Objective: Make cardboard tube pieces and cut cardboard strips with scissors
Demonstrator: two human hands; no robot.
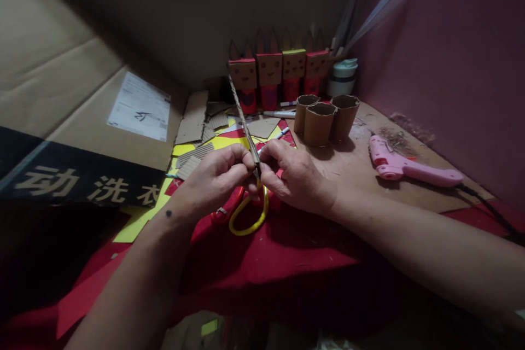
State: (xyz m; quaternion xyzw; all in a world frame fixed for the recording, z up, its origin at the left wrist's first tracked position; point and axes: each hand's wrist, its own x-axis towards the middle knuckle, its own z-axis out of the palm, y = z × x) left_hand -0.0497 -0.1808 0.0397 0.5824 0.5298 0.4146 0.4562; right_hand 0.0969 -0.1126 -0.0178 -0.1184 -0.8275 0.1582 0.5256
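The left hand [232, 167] and right hand [293, 175] meet, thumbs and fingers pinching the near end of a narrow cardboard strip [242, 114], which points away beyond the grip. Uneven pressure or a twist between the two pinches could crease or tear it. A yellow loop [248, 232] sits just below the fingers and might snag. Right of the grip, a swinging forearm could catch the pink glue gun's [394, 165] cord [488, 206] or topple the cardboard tubes [318, 127].
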